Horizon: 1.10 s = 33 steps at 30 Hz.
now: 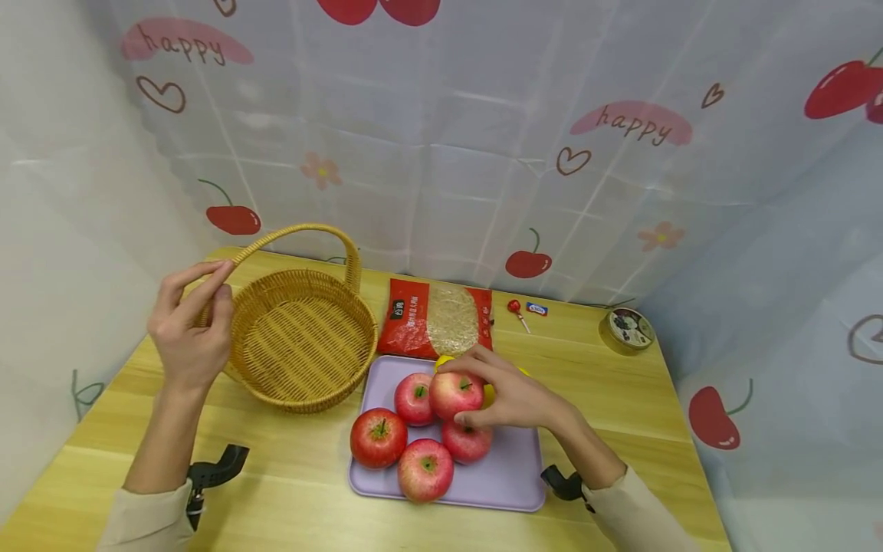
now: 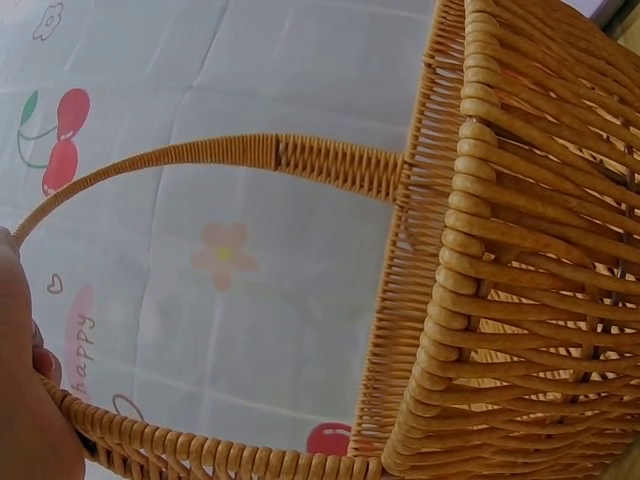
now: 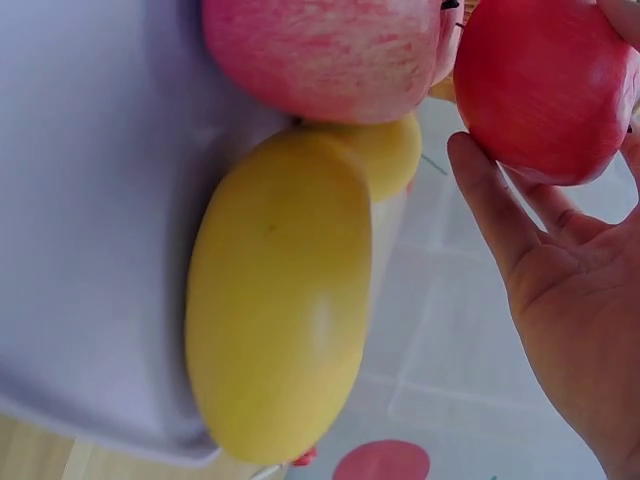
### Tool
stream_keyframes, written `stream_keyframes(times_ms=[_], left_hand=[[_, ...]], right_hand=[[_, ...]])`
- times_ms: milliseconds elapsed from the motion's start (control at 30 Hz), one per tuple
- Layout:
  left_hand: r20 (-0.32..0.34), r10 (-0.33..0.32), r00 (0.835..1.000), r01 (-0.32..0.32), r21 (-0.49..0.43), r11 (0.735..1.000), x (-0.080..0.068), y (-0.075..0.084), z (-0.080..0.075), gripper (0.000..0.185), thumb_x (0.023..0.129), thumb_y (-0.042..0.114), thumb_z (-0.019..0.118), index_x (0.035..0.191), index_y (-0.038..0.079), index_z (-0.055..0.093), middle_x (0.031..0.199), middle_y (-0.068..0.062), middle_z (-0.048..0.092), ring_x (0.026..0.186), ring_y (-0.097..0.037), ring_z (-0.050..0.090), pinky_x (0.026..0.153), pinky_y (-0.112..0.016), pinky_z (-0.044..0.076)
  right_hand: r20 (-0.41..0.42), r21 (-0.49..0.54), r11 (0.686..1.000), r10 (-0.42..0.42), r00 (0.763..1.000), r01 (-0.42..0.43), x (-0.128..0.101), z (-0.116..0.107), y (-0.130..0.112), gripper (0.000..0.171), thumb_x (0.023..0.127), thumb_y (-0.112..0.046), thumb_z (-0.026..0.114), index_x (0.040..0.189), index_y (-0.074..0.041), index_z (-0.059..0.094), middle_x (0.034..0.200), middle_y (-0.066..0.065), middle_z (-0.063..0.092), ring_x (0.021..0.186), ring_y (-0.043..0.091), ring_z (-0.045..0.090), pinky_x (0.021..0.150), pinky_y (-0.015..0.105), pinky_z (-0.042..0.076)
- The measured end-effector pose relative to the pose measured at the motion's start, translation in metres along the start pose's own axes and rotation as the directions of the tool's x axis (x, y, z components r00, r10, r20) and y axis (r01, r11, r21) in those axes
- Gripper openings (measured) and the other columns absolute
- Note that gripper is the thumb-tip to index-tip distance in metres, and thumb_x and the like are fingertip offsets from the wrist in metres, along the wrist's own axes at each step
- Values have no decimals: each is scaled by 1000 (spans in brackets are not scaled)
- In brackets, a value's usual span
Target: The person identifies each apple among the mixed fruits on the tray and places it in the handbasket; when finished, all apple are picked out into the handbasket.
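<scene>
My left hand (image 1: pixel 189 322) grips the arched handle of a woven wicker basket (image 1: pixel 303 337) at the table's left; the handle (image 2: pixel 230 155) and basket wall (image 2: pixel 520 280) fill the left wrist view, with my left hand (image 2: pixel 30 400) at its edge. My right hand (image 1: pixel 503 395) holds a red apple (image 1: pixel 455 392) above a lilac tray (image 1: pixel 513 471). The right wrist view shows this hand (image 3: pixel 570 300) with its fingers around that apple (image 3: pixel 545 85). Several more apples (image 1: pixel 378 437) lie on the tray beside a yellow fruit (image 3: pixel 275 300), mostly hidden under my hand in the head view.
A red packet of noodles (image 1: pixel 434 318) lies behind the tray. A lollipop (image 1: pixel 516 310), a small blue wrapper (image 1: pixel 536 309) and a round tin (image 1: pixel 626 330) sit near the wooden table's (image 1: pixel 310 506) back edge. A cherry-print curtain (image 1: pixel 448 138) surrounds the table.
</scene>
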<state>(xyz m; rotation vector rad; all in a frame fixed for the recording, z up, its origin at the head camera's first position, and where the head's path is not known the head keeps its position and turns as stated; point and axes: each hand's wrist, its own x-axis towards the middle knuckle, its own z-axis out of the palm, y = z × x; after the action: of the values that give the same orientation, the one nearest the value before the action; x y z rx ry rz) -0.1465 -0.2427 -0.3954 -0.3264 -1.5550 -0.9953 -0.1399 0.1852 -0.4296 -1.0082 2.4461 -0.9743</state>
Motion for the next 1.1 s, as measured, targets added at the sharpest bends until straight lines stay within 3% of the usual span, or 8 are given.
stream_keyframes(times_ms=[233,400,500,733,900,1100], left_hand=[[4,0,1000,0,-8,1000,-1,2,1,20,91,4,62,99,-3,79,105,-21,71,74,-6,51,62,-9,28],[7,-14,1000,14,-7,1000,-2,1,-1,20,91,4,62,100,-2,79,105,-21,71,84,-10,59,63,-9,29],[12,-17,1000,17,-8,1000,-2,1,-2,20,91,4,62,100,-2,79,105,-21,71,85,-10,59,63,-9,29],[17,-14,1000,14,-21,1000,1,5,0,20,92,3,62,99,-4,78,105,-23,71,66,-3,42,60,-9,26],[18,-13,1000,13,-33,999,2,9,0,19,91,0,61,98,-7,77,104,-24,70,53,1,28,55,-9,23],[16,-19,1000,19,-32,999,0,5,-3,20,91,1,61,99,-6,78,105,-24,70,52,3,27,54,-8,23]], right_hand=[[3,22,1000,-11,1000,10,11,5,-4,62,79,-53,79,135,-51,53,128,-21,48,114,6,50,90,44,51],[-18,28,1000,-9,1000,9,19,4,-5,62,79,-50,80,136,-51,53,128,-20,49,114,8,50,91,51,50],[-18,14,1000,-17,1000,18,23,2,-6,63,80,-52,80,136,-51,53,128,-21,48,114,6,51,92,47,50],[-3,0,999,-45,999,45,35,-1,-10,62,81,-56,77,137,-50,53,129,-23,49,115,2,50,92,39,50],[3,-25,999,-38,999,38,44,0,-13,60,80,-59,76,136,-52,53,129,-23,49,117,2,49,93,41,50],[12,-49,997,-51,999,52,59,1,-20,60,80,-61,75,135,-54,51,126,-20,48,113,5,49,92,47,52]])
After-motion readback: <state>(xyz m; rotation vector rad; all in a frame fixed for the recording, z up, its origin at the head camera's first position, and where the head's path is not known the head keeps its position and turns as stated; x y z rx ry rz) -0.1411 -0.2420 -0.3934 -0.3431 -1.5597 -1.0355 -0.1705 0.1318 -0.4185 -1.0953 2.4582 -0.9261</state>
